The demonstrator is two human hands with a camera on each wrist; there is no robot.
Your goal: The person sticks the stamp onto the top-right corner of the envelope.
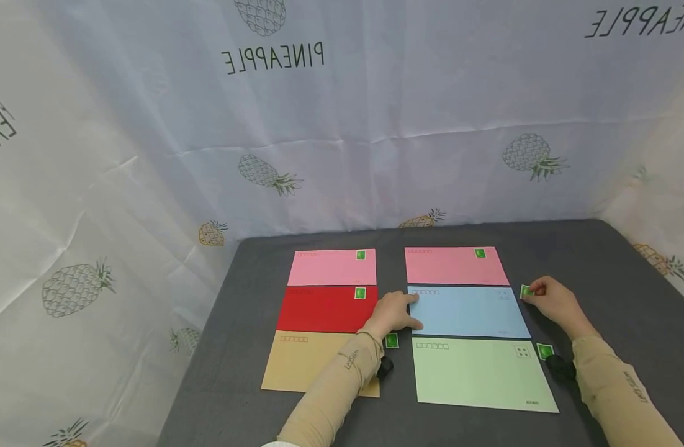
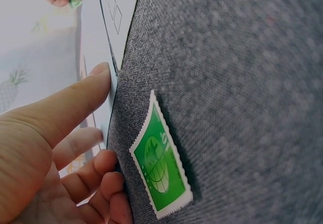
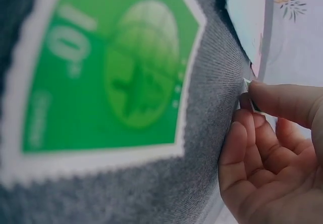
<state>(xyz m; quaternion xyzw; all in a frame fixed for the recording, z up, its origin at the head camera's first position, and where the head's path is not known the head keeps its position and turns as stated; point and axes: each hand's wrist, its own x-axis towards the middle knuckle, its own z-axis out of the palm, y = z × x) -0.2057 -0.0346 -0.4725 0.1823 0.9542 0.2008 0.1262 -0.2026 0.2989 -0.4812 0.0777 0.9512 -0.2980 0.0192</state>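
Observation:
My left hand (image 1: 393, 312) rests at the left edge of the blue envelope (image 1: 465, 313). Its thumb and index finger are spread apart and touch the paper, while the other fingers bend beneath in the left wrist view. Between thumb and fingertips my right hand (image 1: 555, 303) pinches a green postage stamp (image 1: 526, 291), just right of the blue envelope; in the right wrist view the fingers mostly hide this stamp. One loose stamp (image 2: 160, 163) lies by the left wrist. Another stamp (image 3: 116, 77) lies under the right wrist, beside the light green envelope (image 1: 478, 372).
Pink envelopes (image 1: 331, 273) (image 1: 454, 268) and a red envelope (image 1: 325, 310) bear green stamps at their upper right corners. The left forearm partly covers a tan envelope (image 1: 297, 363). All lie on a dark grey table (image 1: 225, 397) before a pineapple-print curtain (image 1: 342, 112).

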